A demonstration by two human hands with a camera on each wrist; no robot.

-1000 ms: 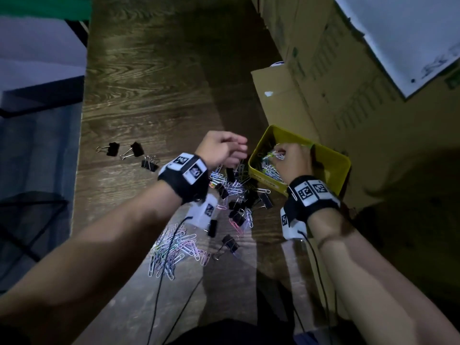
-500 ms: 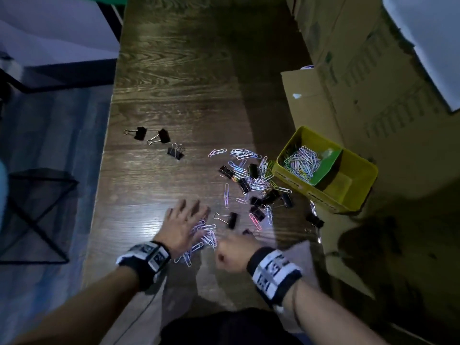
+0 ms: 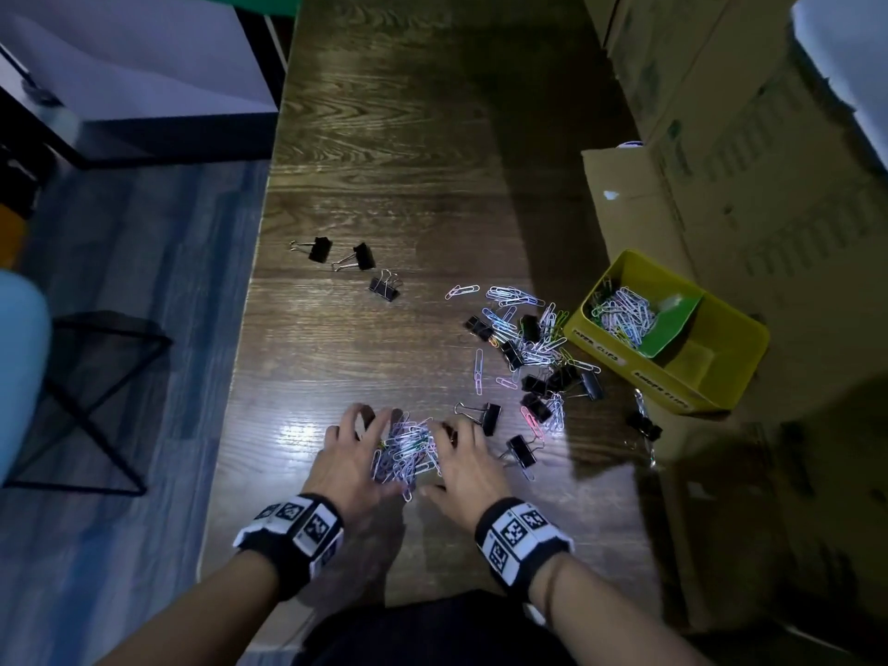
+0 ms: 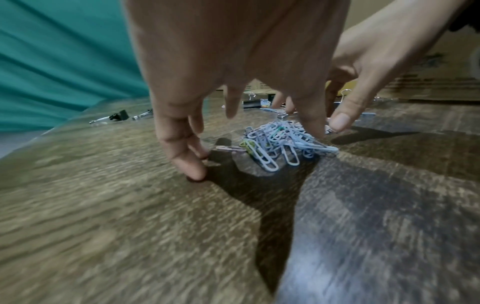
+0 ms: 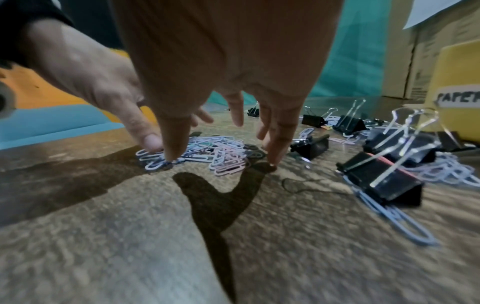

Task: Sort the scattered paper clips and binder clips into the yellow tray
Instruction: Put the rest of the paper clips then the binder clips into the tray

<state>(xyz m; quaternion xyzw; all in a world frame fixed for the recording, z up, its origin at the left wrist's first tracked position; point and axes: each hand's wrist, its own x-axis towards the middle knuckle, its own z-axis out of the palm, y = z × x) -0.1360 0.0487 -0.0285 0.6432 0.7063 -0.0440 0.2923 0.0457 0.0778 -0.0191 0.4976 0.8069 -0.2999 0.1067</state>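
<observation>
Two hands (image 3: 355, 454), one yellow tray (image 3: 730, 377)

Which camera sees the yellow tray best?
The head view: it looks down into the whole yellow tray, showing paper clips in one compartment. The right wrist view catches only a wall with part of a label; the left wrist view hardly shows it.

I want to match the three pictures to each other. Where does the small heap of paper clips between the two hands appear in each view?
Head: heap of paper clips, lower centre, between left hand and right hand.
Left wrist: upper centre, below the fingers.
Right wrist: left of centre, under the fingertips.
Shared landmark: the wooden table.
</observation>
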